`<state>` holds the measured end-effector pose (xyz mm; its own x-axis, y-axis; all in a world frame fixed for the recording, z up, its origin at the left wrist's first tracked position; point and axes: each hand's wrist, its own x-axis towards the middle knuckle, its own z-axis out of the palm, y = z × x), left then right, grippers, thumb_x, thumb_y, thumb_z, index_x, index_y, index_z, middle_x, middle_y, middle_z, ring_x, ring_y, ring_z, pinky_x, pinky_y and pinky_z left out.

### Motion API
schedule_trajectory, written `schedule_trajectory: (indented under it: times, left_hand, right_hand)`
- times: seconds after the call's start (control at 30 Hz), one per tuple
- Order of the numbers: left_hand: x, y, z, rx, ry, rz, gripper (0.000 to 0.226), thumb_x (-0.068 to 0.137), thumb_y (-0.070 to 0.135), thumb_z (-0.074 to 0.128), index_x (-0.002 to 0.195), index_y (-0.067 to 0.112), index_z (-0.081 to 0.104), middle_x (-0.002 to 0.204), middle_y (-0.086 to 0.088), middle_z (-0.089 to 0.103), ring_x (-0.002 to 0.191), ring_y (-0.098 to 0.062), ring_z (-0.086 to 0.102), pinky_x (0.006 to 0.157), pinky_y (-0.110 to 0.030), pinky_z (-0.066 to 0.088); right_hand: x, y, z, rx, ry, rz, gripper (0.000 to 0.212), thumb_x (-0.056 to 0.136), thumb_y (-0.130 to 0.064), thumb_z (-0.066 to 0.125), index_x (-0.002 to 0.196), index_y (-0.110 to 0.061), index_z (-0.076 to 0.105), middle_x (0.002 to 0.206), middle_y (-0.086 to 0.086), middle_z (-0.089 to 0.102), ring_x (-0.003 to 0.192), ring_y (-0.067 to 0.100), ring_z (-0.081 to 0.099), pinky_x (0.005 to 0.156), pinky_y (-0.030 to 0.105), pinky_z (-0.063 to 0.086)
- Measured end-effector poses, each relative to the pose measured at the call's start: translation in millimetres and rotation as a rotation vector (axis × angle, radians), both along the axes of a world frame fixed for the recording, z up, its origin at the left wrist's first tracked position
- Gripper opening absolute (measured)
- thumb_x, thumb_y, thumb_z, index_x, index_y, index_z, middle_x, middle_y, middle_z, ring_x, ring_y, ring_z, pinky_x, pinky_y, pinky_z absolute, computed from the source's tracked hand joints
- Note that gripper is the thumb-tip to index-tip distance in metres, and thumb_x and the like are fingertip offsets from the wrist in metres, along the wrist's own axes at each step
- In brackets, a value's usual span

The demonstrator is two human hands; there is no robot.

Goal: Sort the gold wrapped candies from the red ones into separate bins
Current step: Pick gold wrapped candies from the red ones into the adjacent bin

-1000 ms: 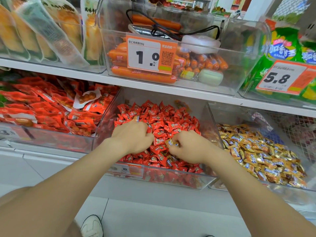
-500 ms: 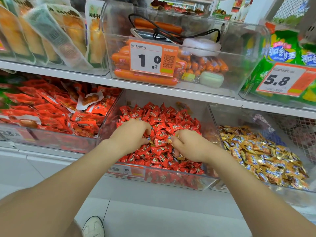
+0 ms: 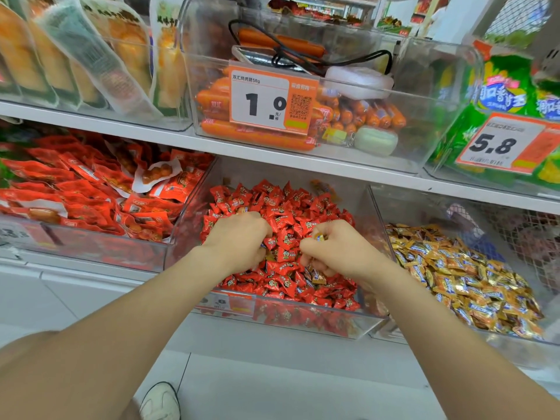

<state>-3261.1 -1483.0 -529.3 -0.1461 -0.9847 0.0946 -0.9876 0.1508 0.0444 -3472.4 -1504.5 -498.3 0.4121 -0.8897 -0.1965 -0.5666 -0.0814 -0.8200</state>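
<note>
Moved: hands drawn slightly apart over red candies [image 3: 281,213] in the middle bin [image 3: 191,219]. Right hand [image 3: 339,250]: curled round gold candies [image 3: 317,237]. Left hand [image 3: 239,241]: fingers buried, hold unclear. Gold bin [image 3: 424,207]: adjoining, right. Risk: loose fistful dropping strays, or reds riding along.

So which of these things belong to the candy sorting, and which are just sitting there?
Sorting: red candies, gold candies, left hand, right hand pinching a gold candy.
Just there: sausages, price tags, red snack packs, green bags.
</note>
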Motion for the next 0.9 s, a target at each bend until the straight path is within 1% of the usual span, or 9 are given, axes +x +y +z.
schedule_trajectory:
  times: [0.17,0.23,0.3,0.4,0.5,0.63,0.7,0.8,0.9]
  left_hand:
    - [-2,8,8,-0.016,0.21,0.047,0.023,0.085,0.042,0.055,0.075,0.021,0.053,0.08,0.002,0.056,0.073,-0.026,0.058,0.057,-0.033,0.042]
    - [-2,13,13,-0.011,0.266,0.091,0.027,0.088,0.045,0.049,0.073,0.023,0.047,0.075,0.0,0.055,0.07,-0.026,0.055,0.055,-0.033,0.036]
    - [0,18,16,0.003,0.282,0.125,0.032,0.09,0.044,0.047,0.072,0.018,0.048,0.071,-0.002,0.055,0.068,-0.027,0.054,0.056,-0.034,0.037]
    - [2,23,17,0.057,0.318,0.112,0.038,0.09,0.04,0.052,0.071,0.007,0.051,0.063,-0.009,0.057,0.06,-0.029,0.055,0.055,-0.035,0.045]
    - [5,26,14,0.126,0.315,0.116,0.032,0.089,0.028,0.055,0.068,0.007,0.042,0.063,-0.01,0.051,0.053,-0.027,0.042,0.051,-0.034,0.037]
    - [10,27,10,0.047,0.306,0.202,0.037,0.091,0.033,0.054,0.067,0.008,0.045,0.061,-0.008,0.053,0.055,-0.025,0.049,0.052,-0.034,0.04]
    - [12,26,11,-0.033,0.289,0.264,0.045,0.096,0.043,0.052,0.065,0.01,0.049,0.061,-0.007,0.053,0.058,-0.027,0.052,0.057,-0.034,0.041]
    - [19,20,11,-0.095,0.244,0.288,0.057,0.103,0.053,0.051,0.063,0.013,0.049,0.058,-0.005,0.051,0.056,-0.028,0.051,0.059,-0.036,0.046]
    - [28,12,5,-0.143,0.284,0.292,0.041,0.106,0.042,0.052,0.076,0.015,0.056,0.064,-0.006,0.058,0.056,-0.032,0.058,0.061,-0.041,0.056]
  right_hand:
    - [0,-1,1,0.041,-0.18,-0.106,0.021,0.088,-0.005,0.064,0.081,-0.012,0.045,0.077,0.019,0.076,0.052,0.021,0.047,0.048,0.028,0.036]
    - [1,0,3,0.08,-0.199,-0.098,0.008,0.09,-0.005,0.058,0.097,-0.008,0.054,0.073,0.016,0.072,0.05,0.021,0.048,0.045,0.026,0.035]
    - [-1,-1,4,0.119,-0.197,-0.073,0.023,0.092,-0.007,0.051,0.108,-0.01,0.067,0.07,0.013,0.066,0.05,0.02,0.049,0.044,0.024,0.034]
    - [-2,-2,3,0.181,-0.19,-0.06,0.025,0.097,-0.021,0.055,0.094,-0.004,0.073,0.071,0.013,0.06,0.05,0.019,0.046,0.043,0.023,0.03]
    - [-1,-1,1,0.187,-0.195,-0.087,0.031,0.104,-0.034,0.065,0.09,-0.006,0.064,0.072,0.011,0.061,0.055,0.022,0.058,0.042,0.026,0.04]
    - [4,-1,4,0.21,-0.285,-0.056,0.009,0.102,-0.012,0.069,0.11,-0.009,0.068,0.097,0.017,0.078,0.074,0.023,0.072,0.058,0.031,0.057]
    - [6,-2,8,0.201,-0.287,-0.046,0.024,0.099,-0.008,0.072,0.12,-0.021,0.071,0.097,0.013,0.08,0.068,0.015,0.065,0.05,0.025,0.05]
    - [8,-5,13,0.217,-0.296,-0.074,0.016,0.092,-0.02,0.083,0.107,-0.022,0.081,0.086,0.006,0.078,0.058,0.009,0.054,0.043,0.02,0.039]
    - [12,-6,14,0.296,-0.318,-0.106,0.019,0.087,-0.033,0.087,0.097,-0.018,0.082,0.081,0.002,0.072,0.058,0.008,0.054,0.043,0.019,0.038]
